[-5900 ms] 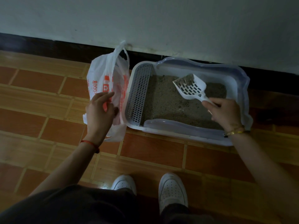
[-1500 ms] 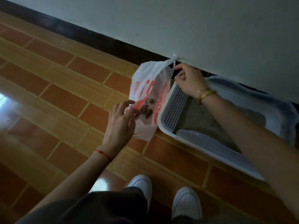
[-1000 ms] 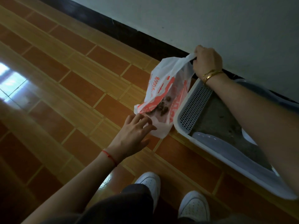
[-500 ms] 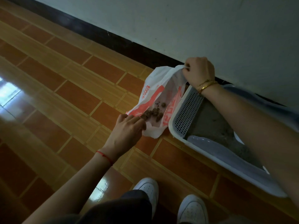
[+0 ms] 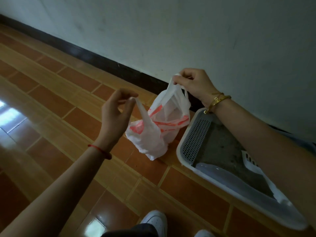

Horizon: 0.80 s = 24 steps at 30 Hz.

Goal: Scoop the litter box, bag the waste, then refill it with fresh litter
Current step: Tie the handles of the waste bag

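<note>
I see both hands raised over the tiled floor (image 5: 51, 103), each holding one handle of the white plastic bag (image 5: 153, 135) with red print. My left hand (image 5: 118, 108) is turned palm inward, wrist bent back, thumb and forefinger pinching the near-left handle, which is drawn into a thin strip. The other fingers are loosely curled. A red string (image 5: 100, 150) circles that wrist. My right hand (image 5: 193, 84) is farther off, close to the wall (image 5: 205, 31), with knuckles up and fingers curled round the far handle. Gold bracelets (image 5: 220, 100) sit at its wrist, and the forearm crosses above the litter box (image 5: 181, 151).

The bag hangs between the two hands with its mouth pulled open. Its lower end sags down to the floor just left of the box, and I cannot tell whether it touches. The box lies on the floor at the right against the dark skirting. Grey litter (image 5: 220, 147) fills it, and a white slotted scoop (image 5: 249, 159) shows partly beside my right forearm. White shoes (image 5: 155, 221) show at the near edge.
</note>
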Available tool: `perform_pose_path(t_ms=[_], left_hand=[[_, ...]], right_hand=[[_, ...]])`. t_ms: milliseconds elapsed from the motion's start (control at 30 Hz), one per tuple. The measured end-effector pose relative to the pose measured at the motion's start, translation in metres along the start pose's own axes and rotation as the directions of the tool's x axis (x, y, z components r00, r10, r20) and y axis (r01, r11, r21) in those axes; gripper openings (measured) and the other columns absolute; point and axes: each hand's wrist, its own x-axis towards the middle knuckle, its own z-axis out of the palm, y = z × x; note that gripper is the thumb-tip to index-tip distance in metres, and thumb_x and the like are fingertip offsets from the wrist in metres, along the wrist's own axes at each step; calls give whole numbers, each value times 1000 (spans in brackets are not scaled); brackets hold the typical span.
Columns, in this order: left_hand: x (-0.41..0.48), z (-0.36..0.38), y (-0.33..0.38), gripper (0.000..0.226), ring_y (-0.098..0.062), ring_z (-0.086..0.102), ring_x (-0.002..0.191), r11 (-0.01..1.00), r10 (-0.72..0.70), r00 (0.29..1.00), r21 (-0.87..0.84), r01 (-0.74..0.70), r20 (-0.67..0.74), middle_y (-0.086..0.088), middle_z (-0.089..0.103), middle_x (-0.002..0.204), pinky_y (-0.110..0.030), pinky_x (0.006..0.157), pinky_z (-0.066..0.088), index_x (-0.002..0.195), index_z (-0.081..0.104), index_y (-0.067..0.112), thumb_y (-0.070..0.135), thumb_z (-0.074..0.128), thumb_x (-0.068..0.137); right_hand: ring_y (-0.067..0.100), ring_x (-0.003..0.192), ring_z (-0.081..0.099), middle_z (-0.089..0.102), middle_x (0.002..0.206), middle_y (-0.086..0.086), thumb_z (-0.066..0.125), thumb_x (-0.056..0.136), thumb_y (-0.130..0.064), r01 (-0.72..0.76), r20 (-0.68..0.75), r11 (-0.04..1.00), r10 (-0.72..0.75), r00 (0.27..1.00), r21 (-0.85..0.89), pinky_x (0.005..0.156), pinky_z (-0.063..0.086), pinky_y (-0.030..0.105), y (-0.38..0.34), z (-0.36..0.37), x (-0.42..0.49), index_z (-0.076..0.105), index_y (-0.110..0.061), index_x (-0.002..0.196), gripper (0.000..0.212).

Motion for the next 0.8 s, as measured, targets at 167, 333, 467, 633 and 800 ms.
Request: perform_pose_path(t_ms=[167, 333, 467, 633, 800], left_hand=[[29, -14, 22, 15, -22, 65, 100, 942, -93, 996, -324, 91, 10, -7, 64, 106, -39, 90, 56, 111, 60, 7, 6, 55, 97], [51, -26, 52, 17, -23, 65, 101, 839, -121, 992, -532, 111, 16, -5, 65, 104, -37, 90, 54, 111, 62, 13, 7, 58, 95], [64, -32, 71, 20, -18, 70, 85, 790, -124, 992, -601, 118, 32, -10, 65, 94, -26, 74, 56, 117, 57, 0, 7, 51, 100], [65, -32, 76, 16, -15, 68, 71, 763, -180, 983, -626, 164, 39, -5, 65, 84, -23, 64, 54, 107, 56, 3, 14, 46, 103], [54, -22, 59, 19, -12, 54, 61, 735, -268, 953, -611, 295, 137, 4, 60, 74, -23, 61, 48, 102, 57, 6, 19, 43, 104]], right_hand=[[5, 69, 51, 56, 67, -7, 64, 87, -23, 78, 9, 985, -80, 997, 153, 78, 48, 27, -51, 0, -5, 70, -6, 80, 19], [-9, 70, 55, 64, 77, -15, 61, 91, -22, 150, -15, 950, -151, 988, 274, 81, 46, 17, -92, -2, -14, 69, -12, 87, 14], [-3, 90, 61, 68, 93, -10, 58, 94, -21, 213, -69, 894, -202, 977, 395, 89, 47, 21, -114, -5, -19, 68, -11, 95, 15], [10, 99, 65, 68, 109, -3, 49, 97, -19, 248, -96, 895, -228, 969, 371, 95, 51, 31, -110, -1, -29, 66, -14, 114, 24], [14, 103, 63, 64, 121, -3, 39, 101, -15, 267, -58, 954, -261, 964, 139, 90, 54, 38, -81, 15, -34, 56, -20, 131, 35]])
